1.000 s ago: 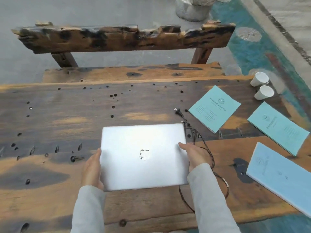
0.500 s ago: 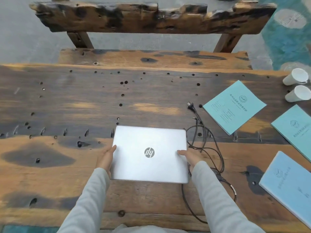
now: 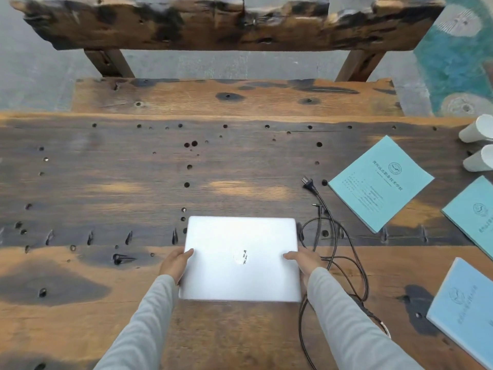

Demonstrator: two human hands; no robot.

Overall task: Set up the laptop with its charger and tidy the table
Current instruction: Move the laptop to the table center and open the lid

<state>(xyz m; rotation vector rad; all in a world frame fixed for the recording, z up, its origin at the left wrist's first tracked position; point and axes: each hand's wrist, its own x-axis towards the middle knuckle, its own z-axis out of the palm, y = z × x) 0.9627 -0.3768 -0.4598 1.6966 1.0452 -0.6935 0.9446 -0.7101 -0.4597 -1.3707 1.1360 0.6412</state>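
the laptop (image 3: 241,259) lies closed and flat on the wooden table (image 3: 106,182), gripped at both side edges: left hand (image 3: 174,264) clamped on the left edge with thumb over the lid, right hand (image 3: 302,261) clamped on the right edge likewise. the charger cable (image 3: 332,252) lies in a loose tangle just outside the right hand's grip, its wall plug (image 3: 306,182) beyond that hand and unconnected. no cable end appears to be in the laptop. judgement: setup is at an early stage; lid unopened, charger not attached. tidying not started: three blue booklets (image 3: 380,182) lie scattered well to the right of the grip, and two white cups (image 3: 476,132) lie tipped on their sides beyond them.
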